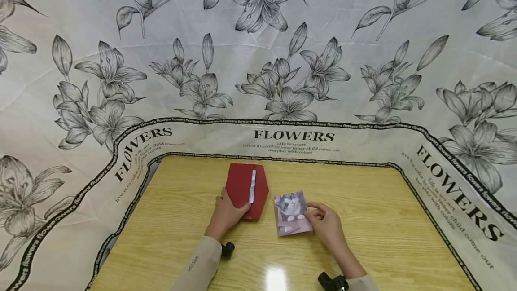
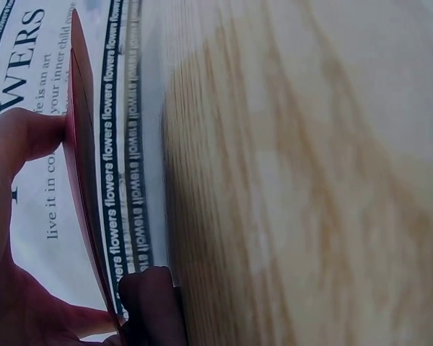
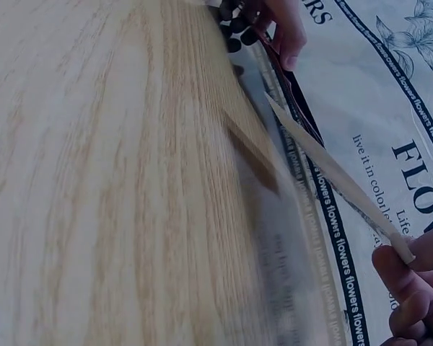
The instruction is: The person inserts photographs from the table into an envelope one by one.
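Observation:
My left hand [image 1: 227, 215] grips a red envelope [image 1: 239, 183] by its left and lower edges, fingers on one side and thumb on the other. A pale narrow strip [image 1: 252, 186] runs lengthwise along the envelope's face. The left wrist view gives the envelope [image 2: 83, 166] nearly edge-on above the wooden table. To its right, my right hand [image 1: 328, 224] pinches the right edge of a small card [image 1: 291, 208] with a kitten picture on it. Seen edge-on in the right wrist view, the card [image 3: 332, 173] is raised off the table, casting a shadow below.
A light wooden table [image 1: 177, 219] lies under both hands. White cloth [image 1: 210, 140] printed with black flowers and lettering stands along its back and both sides. Black wrist cameras [image 1: 333, 282] are strapped at the cuffs.

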### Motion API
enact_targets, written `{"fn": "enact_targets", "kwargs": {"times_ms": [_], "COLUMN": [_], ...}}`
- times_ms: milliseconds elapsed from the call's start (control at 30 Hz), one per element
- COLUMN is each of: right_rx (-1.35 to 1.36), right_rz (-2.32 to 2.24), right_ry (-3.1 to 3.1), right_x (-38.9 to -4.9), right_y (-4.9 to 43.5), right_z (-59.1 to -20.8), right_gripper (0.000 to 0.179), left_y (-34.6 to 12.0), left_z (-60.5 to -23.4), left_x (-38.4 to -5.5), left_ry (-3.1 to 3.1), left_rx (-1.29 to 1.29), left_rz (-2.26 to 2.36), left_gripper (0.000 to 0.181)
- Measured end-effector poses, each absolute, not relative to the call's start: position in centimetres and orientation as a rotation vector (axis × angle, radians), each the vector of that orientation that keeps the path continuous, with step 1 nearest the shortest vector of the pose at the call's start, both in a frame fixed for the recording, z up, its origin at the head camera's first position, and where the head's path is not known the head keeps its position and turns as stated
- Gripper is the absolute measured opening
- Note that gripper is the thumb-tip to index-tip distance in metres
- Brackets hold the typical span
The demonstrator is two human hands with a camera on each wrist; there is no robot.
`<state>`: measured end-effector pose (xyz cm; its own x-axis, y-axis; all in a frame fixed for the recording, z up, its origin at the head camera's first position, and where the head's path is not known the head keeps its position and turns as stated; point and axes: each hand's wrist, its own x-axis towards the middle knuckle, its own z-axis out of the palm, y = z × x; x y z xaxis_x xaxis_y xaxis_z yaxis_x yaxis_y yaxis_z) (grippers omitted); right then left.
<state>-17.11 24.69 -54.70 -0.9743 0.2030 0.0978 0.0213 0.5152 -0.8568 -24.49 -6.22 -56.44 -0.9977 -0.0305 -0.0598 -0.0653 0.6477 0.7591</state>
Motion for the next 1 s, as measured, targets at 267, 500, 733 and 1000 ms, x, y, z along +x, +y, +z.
{"fn": "enact_targets", "kwargs": {"times_ms": [267,500,733,1000], "right_rx": [-0.122,-0.113,-0.108,-0.132], "right_rz": [1.454,1.498,1.565,1.616], "right_ry": [-2.444,-2.367,-2.317,-2.272], "right_x": [-18.7,-20.1,-21.7,-23.5], "right_y": [24.0,23.2,22.4,21.1], "right_z": [-54.4,-54.5,-54.5,-54.6], "right_gripper": [0.030,0.030,0.030,0.031], "left_y": [-6.3,-6.2,-6.1,-6.2], "left_z": [-56.9,-56.7,-56.6,-56.6], "left_x": [-24.9,-24.7,-24.6,-24.6], "left_ry": [2.830,2.839,2.855,2.847], "left_rx": [-0.072,-0.092,-0.096,-0.080], "left_rz": [1.282,1.274,1.252,1.263], "left_gripper": [0.118,0.119,0.118,0.118]}}
